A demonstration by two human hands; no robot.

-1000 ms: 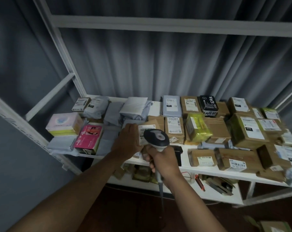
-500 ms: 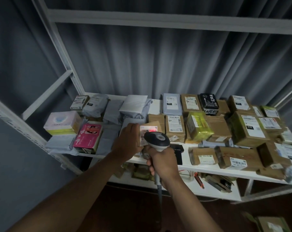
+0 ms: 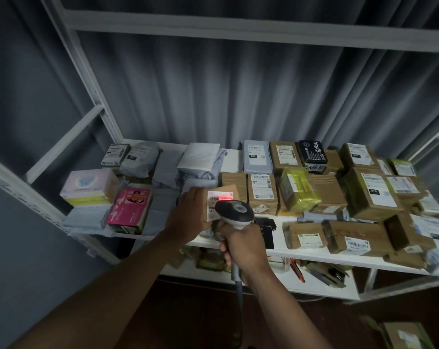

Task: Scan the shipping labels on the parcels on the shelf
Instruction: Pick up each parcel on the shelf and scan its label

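A red scan line is falling across the barcode of the shipping label point(image 3: 219, 201) on the cardboard parcel point(image 3: 223, 197); its print is too blurred to read. My left hand point(image 3: 190, 217) is gripping this parcel's left edge, tilting it above the shelf point(image 3: 314, 255). My right hand point(image 3: 243, 244) is curling tight around the scanner point(image 3: 234, 214) handle, just below the label.

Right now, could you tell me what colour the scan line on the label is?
Red, on the label; head view.

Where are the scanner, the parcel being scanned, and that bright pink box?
scanner point(image 3: 234, 214): head view, on its dark rounded head.
parcel being scanned point(image 3: 219, 201): head view, on its white label, just below the red scan line.
bright pink box point(image 3: 130, 206): head view, on its pink top face.
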